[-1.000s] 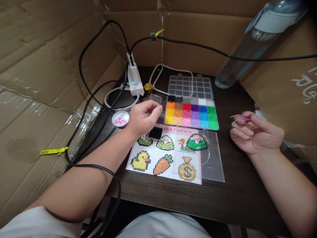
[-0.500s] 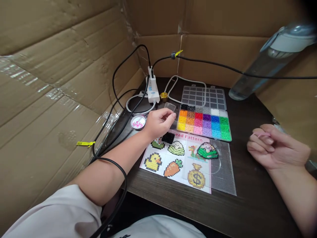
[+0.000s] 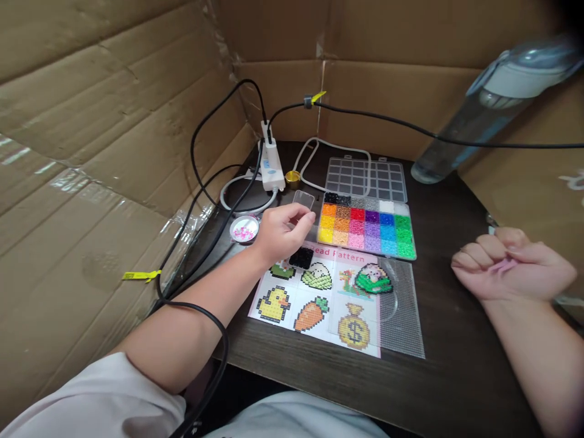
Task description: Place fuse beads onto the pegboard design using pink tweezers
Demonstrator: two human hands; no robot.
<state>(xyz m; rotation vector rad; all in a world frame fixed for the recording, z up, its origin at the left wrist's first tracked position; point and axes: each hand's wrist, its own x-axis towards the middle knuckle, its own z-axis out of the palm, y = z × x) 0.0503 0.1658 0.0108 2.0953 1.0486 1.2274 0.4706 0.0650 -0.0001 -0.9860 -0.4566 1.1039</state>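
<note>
My left hand [image 3: 283, 230] hovers left of the bead box, thumb and forefinger brought together. Anything pinched there is too small to make out. Just beyond its wrist lies a small tray of black beads [image 3: 302, 258], on the top edge of the bead pattern sheet [image 3: 292, 336]. My right hand [image 3: 513, 264], off to the right, is closed with the palm turned up around a thin pink item [image 3: 503, 265], mostly hidden by the fingers. A bead piece [image 3: 374, 278], green with a pale middle, sits on a clear pegboard [image 3: 406, 316] over the sheet.
The sorted bead box [image 3: 371, 226] stands open, its divided lid [image 3: 347, 173] behind. A white dish [image 3: 244, 230] with pink beads is at the left. Near the back are a gold cup [image 3: 292, 177], power strip [image 3: 272, 167] and bottle [image 3: 460, 128]. A black cable [image 3: 222, 328] crosses my left arm.
The view has shifted slightly, so the table things sit further left. My right hand has rolled its palm upward, the pink item now deeper in the fist. My left hand keeps its pinch.
</note>
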